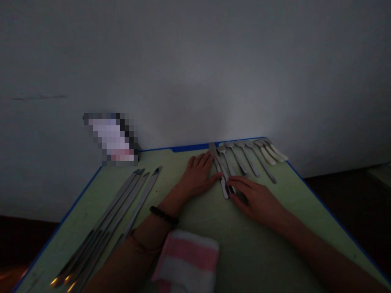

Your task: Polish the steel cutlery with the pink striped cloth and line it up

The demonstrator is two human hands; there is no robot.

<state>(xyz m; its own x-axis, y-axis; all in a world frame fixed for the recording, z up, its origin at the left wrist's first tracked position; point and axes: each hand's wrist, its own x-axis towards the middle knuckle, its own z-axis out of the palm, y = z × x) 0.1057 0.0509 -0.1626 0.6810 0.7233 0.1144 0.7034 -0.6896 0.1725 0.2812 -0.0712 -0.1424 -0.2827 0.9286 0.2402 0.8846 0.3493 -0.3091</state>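
My left hand (199,174) lies palm down with its fingers spread. Its fingertips and thumb touch a close bunch of long metal cutlery (217,162), whose heads are too dark to tell the kind. At the near end of that bunch, my right hand (258,199) pinches a metal cutlery handle (232,189) between thumb and fingers. Just right of the bunch lies what looks like a fork (224,152). Beyond it, several metal spoons (250,158) lie spread in a row, with several white-handled pieces (269,154) at the far right.
Several long knives (117,207) lie on the left, partly behind my left forearm. A folded pink-and-white cloth (191,256) lies at the front. A blurred-out upright object (113,138) leans against the wall. The pale green tabletop (275,260) has a blue edge.
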